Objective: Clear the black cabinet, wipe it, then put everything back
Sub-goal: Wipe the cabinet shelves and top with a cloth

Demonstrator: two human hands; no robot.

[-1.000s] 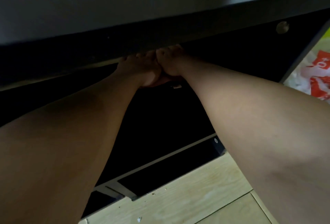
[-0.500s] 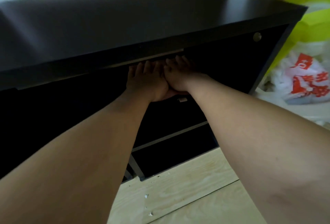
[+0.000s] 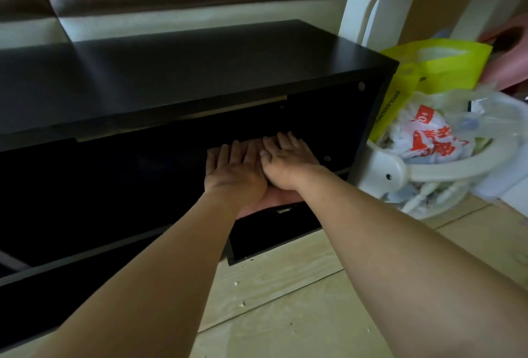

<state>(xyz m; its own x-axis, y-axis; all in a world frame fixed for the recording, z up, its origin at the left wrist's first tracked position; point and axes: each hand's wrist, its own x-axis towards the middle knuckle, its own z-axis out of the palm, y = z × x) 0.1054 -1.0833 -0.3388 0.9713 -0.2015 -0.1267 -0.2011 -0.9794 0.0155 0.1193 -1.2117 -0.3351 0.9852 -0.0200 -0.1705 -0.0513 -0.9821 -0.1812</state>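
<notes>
My left hand (image 3: 234, 170) and my right hand (image 3: 288, 162) lie side by side, palms down, inside the open front of the black cabinet (image 3: 200, 75), toward its right end. The fingers of both are straight and flat, curled round nothing, and the two hands touch along their inner edges. They sit below the cabinet's top board and above a lower front panel (image 3: 274, 233) that carries a small pale tag. The cabinet stands on the pale wooden floor (image 3: 300, 295), its back to the wall, its top glossy.

To the right of my hands the cabinet's side wall (image 3: 371, 129) stands near, so room that way is short. To the left the dark opening runs on wide. Just outside that wall, a yellow-green bag (image 3: 448, 66), a white plastic bag with red print (image 3: 428, 140) and a white plastic frame (image 3: 400, 170) crowd close to the cabinet's corner. The floor in front carries a few white crumbs (image 3: 241, 304).

The inside of the cabinet is almost black. I cannot make out what surface my palms rest on, nor whether anything stands in there. A pinkish shape (image 3: 271, 200) shows under my wrists, and I cannot tell what it is. The cabinet's left end runs out of view, and my forearms cover part of its lower front.
</notes>
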